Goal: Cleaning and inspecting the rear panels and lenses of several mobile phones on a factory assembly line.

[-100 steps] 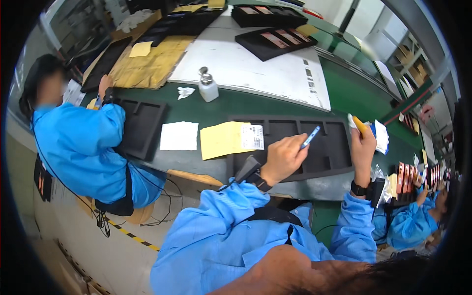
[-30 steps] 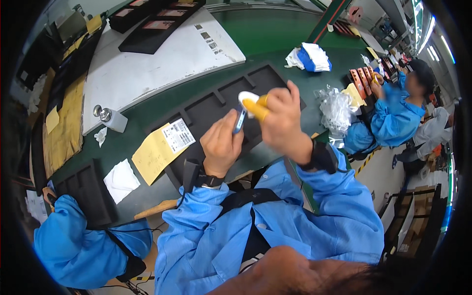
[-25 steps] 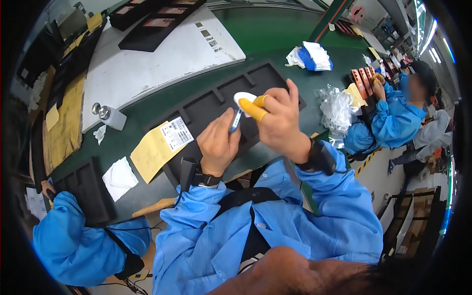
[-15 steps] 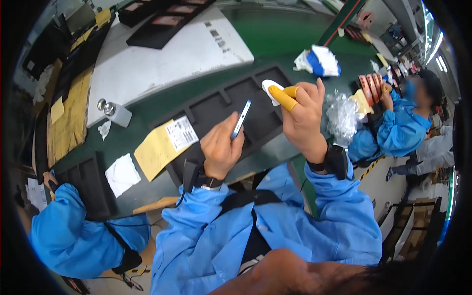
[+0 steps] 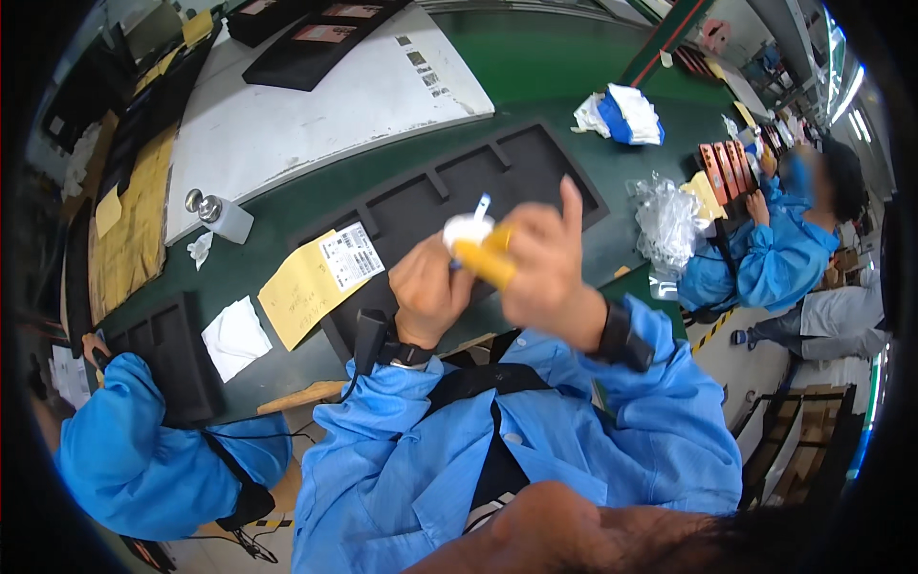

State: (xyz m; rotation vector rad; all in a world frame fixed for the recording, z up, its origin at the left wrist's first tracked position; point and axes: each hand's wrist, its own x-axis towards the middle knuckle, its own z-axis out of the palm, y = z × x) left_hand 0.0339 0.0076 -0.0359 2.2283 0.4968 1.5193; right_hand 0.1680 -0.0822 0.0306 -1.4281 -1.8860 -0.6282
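Note:
My left hand (image 5: 426, 295) is closed around a thin, phone-like slab (image 5: 483, 206), seen nearly edge-on, with only its pale upper end showing. My right hand (image 5: 553, 273), blurred by motion, wears yellow finger covers on two fingers, while its index finger points up. A white wiping pad (image 5: 467, 230) is pinched in those covered fingers and lies over the slab, seemingly against it. Both hands are above a black foam tray (image 5: 387, 215) with compartments. Beside the left hand, a yellow envelope (image 5: 296, 301) with a white label rests on the tray's edge.
Left on the green bench are a white wipe (image 5: 236, 340) and a pump bottle (image 5: 227, 220). Right are clear plastic bags (image 5: 665, 230) and a blue-white pack of wipes (image 5: 631, 115). Co-workers in blue sit at left (image 5: 143, 450) and right (image 5: 789, 244). A white board (image 5: 325, 124) lies beyond.
My right hand has moved left and down with the white pad, bringing it from beside the slab onto it. My left hand stays nearly in place.

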